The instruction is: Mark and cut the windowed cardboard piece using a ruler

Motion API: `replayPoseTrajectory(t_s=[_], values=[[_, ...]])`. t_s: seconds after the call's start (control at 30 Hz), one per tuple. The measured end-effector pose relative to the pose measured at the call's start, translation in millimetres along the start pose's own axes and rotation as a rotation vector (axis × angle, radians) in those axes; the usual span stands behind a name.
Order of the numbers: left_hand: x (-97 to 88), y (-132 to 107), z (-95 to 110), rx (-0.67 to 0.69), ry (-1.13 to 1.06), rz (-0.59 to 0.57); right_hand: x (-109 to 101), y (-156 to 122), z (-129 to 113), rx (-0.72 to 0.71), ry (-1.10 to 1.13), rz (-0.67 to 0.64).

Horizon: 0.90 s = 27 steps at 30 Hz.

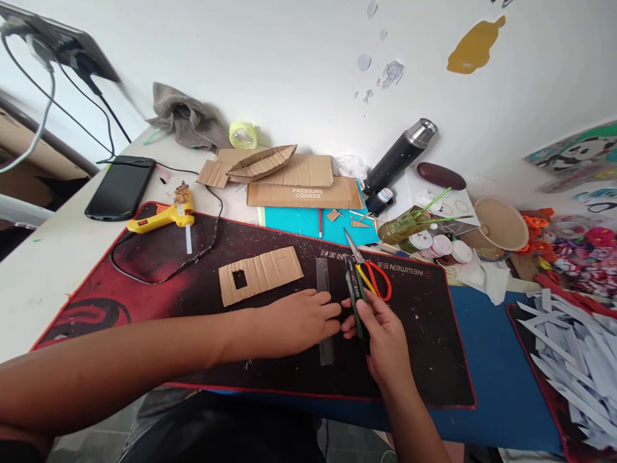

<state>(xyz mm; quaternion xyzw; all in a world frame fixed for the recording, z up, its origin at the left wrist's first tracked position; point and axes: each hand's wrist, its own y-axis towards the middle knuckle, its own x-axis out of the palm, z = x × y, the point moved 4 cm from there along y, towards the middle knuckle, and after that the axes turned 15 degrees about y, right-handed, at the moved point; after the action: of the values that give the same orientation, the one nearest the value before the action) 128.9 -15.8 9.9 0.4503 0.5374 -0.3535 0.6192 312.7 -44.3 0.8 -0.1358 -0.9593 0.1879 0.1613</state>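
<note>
My left hand lies flat on the dark red-edged desk mat, fingers stretched out over a clear plastic ruler. My right hand is closed around a green utility knife, held beside the ruler with its tip pointing away from me. Red-and-yellow scissors lie just right of the knife. A flat piece of cardboard with a small square hole cut in it rests on the mat left of the ruler.
A yellow glue gun and its cord lie at the mat's back left, near a phone. Cardboard sheets and a cardboard boat, a black flask, paint pots, a paper bowl and white paper strips crowd the back and right.
</note>
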Motion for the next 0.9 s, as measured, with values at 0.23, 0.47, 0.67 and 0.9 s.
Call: replayPoseTrajectory(t_s=[0.23, 0.47, 0.67, 0.9], values=[[-12.7, 15.6, -13.9, 0.117, -0.039, 0.030, -8.5, 4.9, 5.2, -0.095, -0.002, 0.024], [-17.8, 21.4, 6.6, 0.179, 0.042, 0.100, -7.6, 2.0, 3.6, -0.123, -0.067, 0.031], [-64.4, 6.4, 21.8, 0.193, 0.082, 0.178, -4.5, -1.6, 1.0, -0.149, -0.099, 0.015], [-61.6, -37.0, -23.3, 0.063, -0.024, -0.024, -0.4, -5.2, 8.5, -0.184, -0.131, 0.019]])
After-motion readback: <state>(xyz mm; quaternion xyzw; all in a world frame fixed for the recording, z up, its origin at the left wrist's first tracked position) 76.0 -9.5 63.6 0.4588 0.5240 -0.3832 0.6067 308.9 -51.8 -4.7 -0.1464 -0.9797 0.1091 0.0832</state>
